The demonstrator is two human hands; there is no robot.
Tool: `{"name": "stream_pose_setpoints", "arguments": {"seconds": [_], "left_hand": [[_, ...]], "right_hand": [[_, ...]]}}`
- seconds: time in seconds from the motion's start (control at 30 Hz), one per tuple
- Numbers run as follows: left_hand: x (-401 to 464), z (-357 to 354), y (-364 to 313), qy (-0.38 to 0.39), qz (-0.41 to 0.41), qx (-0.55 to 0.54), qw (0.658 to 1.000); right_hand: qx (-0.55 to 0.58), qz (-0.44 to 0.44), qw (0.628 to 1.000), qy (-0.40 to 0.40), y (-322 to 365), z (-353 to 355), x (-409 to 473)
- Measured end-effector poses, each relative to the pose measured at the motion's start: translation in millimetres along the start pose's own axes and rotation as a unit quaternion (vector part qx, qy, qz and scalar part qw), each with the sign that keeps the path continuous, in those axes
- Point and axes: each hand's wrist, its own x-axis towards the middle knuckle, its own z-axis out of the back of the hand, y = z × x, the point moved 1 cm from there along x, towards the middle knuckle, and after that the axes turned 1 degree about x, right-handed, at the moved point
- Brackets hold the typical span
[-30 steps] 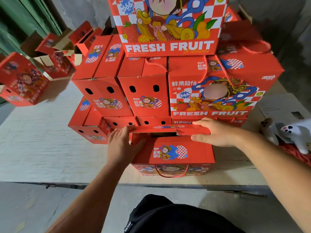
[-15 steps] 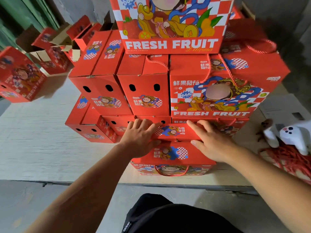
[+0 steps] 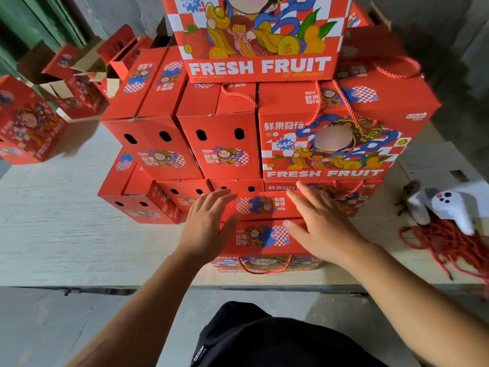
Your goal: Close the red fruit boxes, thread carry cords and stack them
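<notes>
A red fruit box [image 3: 264,237] stands at the table's near edge with both top flaps folded down. A red carry cord [image 3: 264,270] loops over its front face. My left hand [image 3: 206,223] lies flat on the left part of the lid, fingers straight. My right hand [image 3: 317,223] presses flat on the right part, fingers spread toward the stack. Right behind the box rises a stack of closed red boxes [image 3: 225,144], several with cords, topped by a large one marked FRESH FRUIT [image 3: 259,67].
A bundle of loose red cords [image 3: 447,242] lies at the right with a white plush toy [image 3: 455,205] on it. Open, unfolded boxes [image 3: 87,75] sit at the back left and one [image 3: 29,125] at far left. The pale table [image 3: 66,221] ends at a near edge.
The far flap, held up by both hands a second ago, is folded down onto the box. Both hands now lie flat on the closed lid.
</notes>
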Motion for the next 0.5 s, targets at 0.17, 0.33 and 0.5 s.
{"name": "stream_pose_setpoints", "arguments": {"seconds": [0.17, 0.33, 0.5], "left_hand": [[-41.2, -20.3, -19.1, 0.144, -0.005, 0.121, 0.982], [-27.0, -13.0, -19.6, 0.15, 0.009, 0.109, 0.983], [-33.9, -19.5, -25.1, 0.198, -0.023, 0.139, 0.97]], "right_hand": [[-0.091, -0.012, 0.992, 0.085, 19.9, -27.2, -21.5], [-0.03, -0.005, 0.996, 0.079, 24.3, -12.0, -3.9], [-0.082, 0.009, 0.991, 0.108, 46.1, -32.3, -14.2]]}}
